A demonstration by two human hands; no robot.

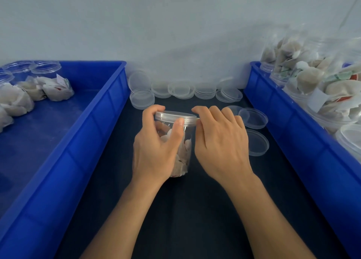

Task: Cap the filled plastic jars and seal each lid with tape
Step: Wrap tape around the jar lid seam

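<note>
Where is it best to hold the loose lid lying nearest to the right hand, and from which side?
Pinch the lid by its thin rim, coming from above on its right edge. It lies flat on the table, and the right hand hides its left part.

The jar point(185, 141) is clear, smooth plastic, its lid point(175, 117) a slightly cloudy, ribbed-edged plastic; the spare lids point(181, 90) look the same, translucent and glossy; both bins point(109, 102) are blue moulded plastic with a dull sheen; the sachets point(56, 90) look like thin, matt, papery mesh; the table point(195, 209) is dark and matt; the wall point(175, 24) is flat, pale, matt.
</note>
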